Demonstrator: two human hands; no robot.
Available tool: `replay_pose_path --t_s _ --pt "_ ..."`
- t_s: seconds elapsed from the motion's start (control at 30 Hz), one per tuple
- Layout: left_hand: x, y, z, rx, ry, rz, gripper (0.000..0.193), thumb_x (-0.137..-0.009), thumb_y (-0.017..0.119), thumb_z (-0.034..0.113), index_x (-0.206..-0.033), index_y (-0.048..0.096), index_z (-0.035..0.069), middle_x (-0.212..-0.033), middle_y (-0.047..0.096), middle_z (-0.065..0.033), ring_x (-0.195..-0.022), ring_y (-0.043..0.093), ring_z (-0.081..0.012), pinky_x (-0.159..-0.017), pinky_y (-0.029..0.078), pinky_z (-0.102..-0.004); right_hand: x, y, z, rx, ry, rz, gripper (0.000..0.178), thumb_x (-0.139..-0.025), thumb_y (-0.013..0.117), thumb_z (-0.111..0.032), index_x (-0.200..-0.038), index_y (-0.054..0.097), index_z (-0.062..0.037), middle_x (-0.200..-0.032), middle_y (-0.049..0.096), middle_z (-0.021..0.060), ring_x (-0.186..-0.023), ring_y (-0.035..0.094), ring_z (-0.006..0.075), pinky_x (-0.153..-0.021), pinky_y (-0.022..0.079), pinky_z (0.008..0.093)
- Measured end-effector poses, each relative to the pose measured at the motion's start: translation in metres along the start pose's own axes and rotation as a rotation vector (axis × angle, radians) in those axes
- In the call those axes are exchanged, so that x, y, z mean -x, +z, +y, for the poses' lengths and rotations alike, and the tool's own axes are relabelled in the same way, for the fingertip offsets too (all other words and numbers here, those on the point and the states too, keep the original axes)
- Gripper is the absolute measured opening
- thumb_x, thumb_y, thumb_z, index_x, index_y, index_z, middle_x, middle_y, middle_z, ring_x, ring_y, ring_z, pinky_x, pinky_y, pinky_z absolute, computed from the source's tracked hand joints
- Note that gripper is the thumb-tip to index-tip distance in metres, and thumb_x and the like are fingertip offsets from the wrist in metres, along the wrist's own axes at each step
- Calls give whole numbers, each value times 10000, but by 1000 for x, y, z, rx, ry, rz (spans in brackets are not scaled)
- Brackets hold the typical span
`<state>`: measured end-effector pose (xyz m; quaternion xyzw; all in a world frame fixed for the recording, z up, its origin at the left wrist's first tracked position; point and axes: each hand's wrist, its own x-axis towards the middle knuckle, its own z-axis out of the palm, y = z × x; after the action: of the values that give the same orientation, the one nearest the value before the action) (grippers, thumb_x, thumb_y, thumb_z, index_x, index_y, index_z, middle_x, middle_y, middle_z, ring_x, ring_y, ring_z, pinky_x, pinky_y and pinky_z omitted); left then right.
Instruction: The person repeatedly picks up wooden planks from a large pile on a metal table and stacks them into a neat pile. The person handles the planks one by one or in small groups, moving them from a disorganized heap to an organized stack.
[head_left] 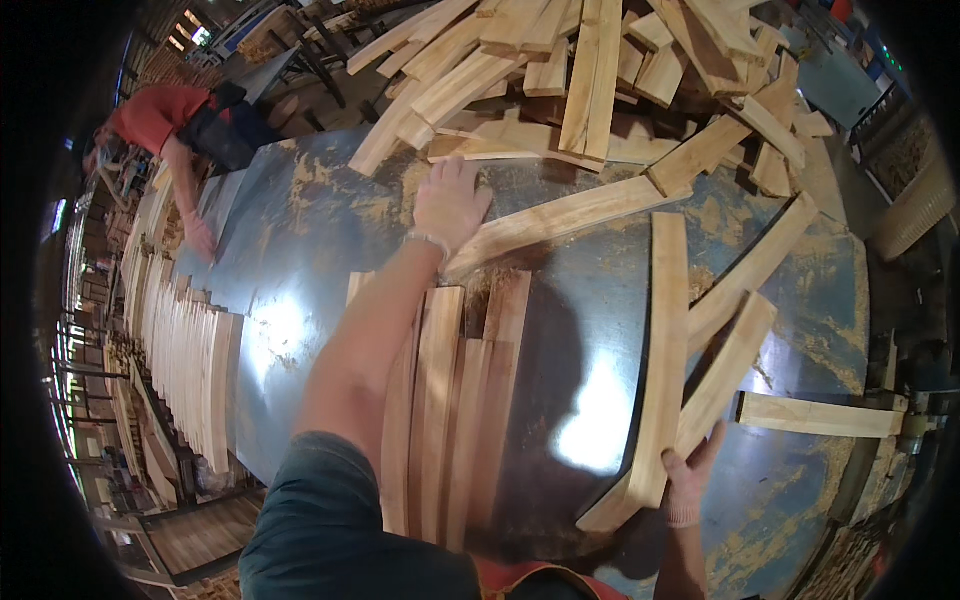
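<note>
Left hand reaches far forward; right hand is low, thumb apart from fingers.

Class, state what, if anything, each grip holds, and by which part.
Right grip: thumb against a long plank, right edge, towards its near end; whether it is held cannot be told. Left grip: also unclear.

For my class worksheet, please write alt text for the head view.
A person's left hand stretches toward a heaped pile of wooden strips while the right hand touches one strip near its lower end on a dusty table. At left, a co-worker in red bends forward.
</note>
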<state>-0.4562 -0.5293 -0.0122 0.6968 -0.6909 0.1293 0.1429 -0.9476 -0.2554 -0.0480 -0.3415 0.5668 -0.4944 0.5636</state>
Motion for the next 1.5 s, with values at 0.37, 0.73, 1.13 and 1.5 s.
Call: replay_pose_path --t_s 0.37,0.73,1.13,1.5 --pt "-209 155 -81 -223 -29 -481 401 -1096 394 260 -1371 613 67 -1387 677 -236 -1273 659 -403 -1040 528 -522 5 3 -1 95 118 34 1381 -768 976 -258 -1742 20 -45 -1799 150 142 -1609 254 291 -1303 248 422" --pt "19 27 -44 -132 -98 -358 446 -1092 389 405 -1119 720 108 -1144 708 -226 -1116 679 -412 -985 548 -516 8 16 -7 108 37 32 1244 -808 871 -169 -1743 59 -59 -1705 311 179 -1514 390 313 -1249 348 439" --pt "209 -98 -69 267 -83 -577 838 -870 762 573 -1530 535 109 -1282 675 -205 -1226 649 -406 -1041 529 -513 90 119 -47 -126 22 33 1259 -834 816 36 -1736 -52 -94 -1480 541 192 -1244 630 299 -1062 549 418" --pt "336 -192 -139 347 -318 -327 390 -968 640 357 -1278 691 127 -1144 710 -172 -1046 712 -372 -920 563 -542 248 244 -17 -678 131 -112 635 -926 778 -113 -1504 521 -58 -1297 692 135 -1159 716 317 -1010 623 474"
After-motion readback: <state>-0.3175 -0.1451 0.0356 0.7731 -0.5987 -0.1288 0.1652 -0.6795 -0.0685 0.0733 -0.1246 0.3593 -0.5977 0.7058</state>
